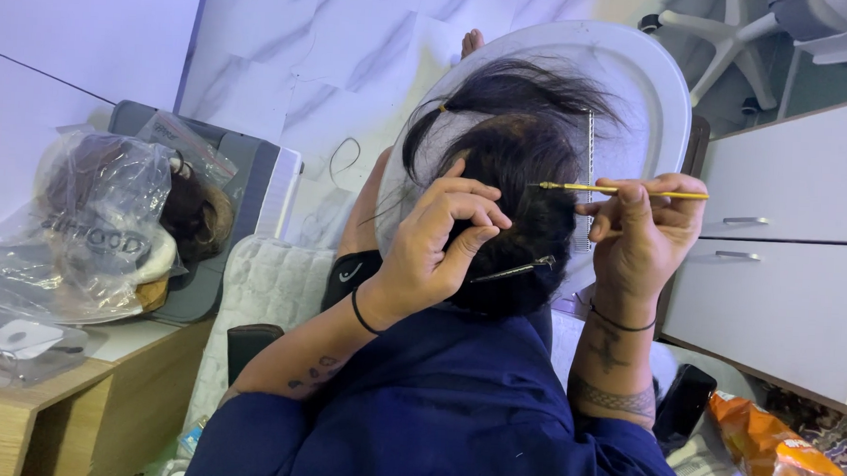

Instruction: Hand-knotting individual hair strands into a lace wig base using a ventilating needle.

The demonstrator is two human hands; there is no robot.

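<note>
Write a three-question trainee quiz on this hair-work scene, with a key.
1. True or false: the right hand holds a thin yellow tool level above the dark hair.
2. What does the left hand pinch? A) hair B) a comb C) a bag
3. What lies by the lower right corner?

Key: 1 true; 2 A; 3 an orange snack bag.
</note>
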